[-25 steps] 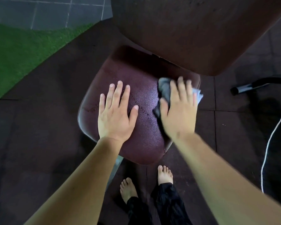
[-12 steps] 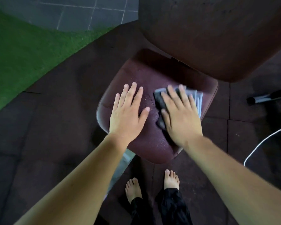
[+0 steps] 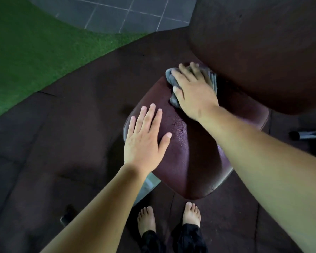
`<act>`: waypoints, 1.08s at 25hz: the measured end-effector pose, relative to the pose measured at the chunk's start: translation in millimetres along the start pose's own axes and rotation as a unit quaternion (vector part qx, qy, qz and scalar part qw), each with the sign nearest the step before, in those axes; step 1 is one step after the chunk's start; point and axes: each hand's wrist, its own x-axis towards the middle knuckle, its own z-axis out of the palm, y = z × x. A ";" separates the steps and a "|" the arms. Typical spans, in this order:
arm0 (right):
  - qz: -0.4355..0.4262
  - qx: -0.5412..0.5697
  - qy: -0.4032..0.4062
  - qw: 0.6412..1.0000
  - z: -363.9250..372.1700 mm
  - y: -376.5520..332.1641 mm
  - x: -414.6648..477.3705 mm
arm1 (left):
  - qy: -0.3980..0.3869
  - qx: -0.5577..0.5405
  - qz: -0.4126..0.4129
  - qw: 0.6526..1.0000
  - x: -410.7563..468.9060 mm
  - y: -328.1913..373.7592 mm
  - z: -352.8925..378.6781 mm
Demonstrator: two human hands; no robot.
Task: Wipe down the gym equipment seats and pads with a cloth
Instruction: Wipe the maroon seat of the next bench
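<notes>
A dark maroon padded seat sits in the middle of the view, its surface speckled with wet drops. My right hand presses a grey cloth flat against the seat's far edge, close under the large back pad. The cloth shows around the fingers and beside the thumb. My left hand lies flat with straight fingers on the seat's near left part, holding nothing.
Dark rubber floor tiles surround the seat. Green artificial turf lies at the upper left, grey tiles behind it. A dark metal bar end lies at the right. My bare feet stand just below the seat's front edge.
My right hand has slid the cloth from the seat's right middle to its far edge under the back pad. My left hand stays flat on the seat.
</notes>
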 end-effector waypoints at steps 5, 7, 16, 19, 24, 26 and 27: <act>-0.098 -0.004 -0.024 0.995 4.7 -0.6 -130.0 | 0.001 -0.006 0.006 1.000 -2.5 -0.6 -0.4; -0.115 0.002 -0.027 0.993 1.7 10.8 -95.4 | 0.010 -0.005 0.002 1.000 -2.3 0.1 -0.8; -0.160 -0.005 -0.036 0.986 2.8 1.1 -72.8 | 0.051 -0.033 -0.105 0.993 -14.4 10.0 -0.7; -0.201 0.009 -0.056 0.978 4.2 13.0 -97.8 | 0.047 -0.052 -0.167 0.983 -21.5 19.2 3.2; -0.112 -0.004 -0.055 0.992 0.3 -16.9 22.4 | 0.054 -0.052 -0.189 0.979 -25.1 27.2 8.3; -0.121 -0.005 -0.053 0.991 3.5 -23.5 21.6 | 0.060 -0.044 -0.188 0.979 -26.2 25.7 11.1; -0.143 -0.007 -0.049 0.989 3.2 -20.3 5.7 | 0.065 -0.046 -0.186 0.979 -26.8 26.6 11.3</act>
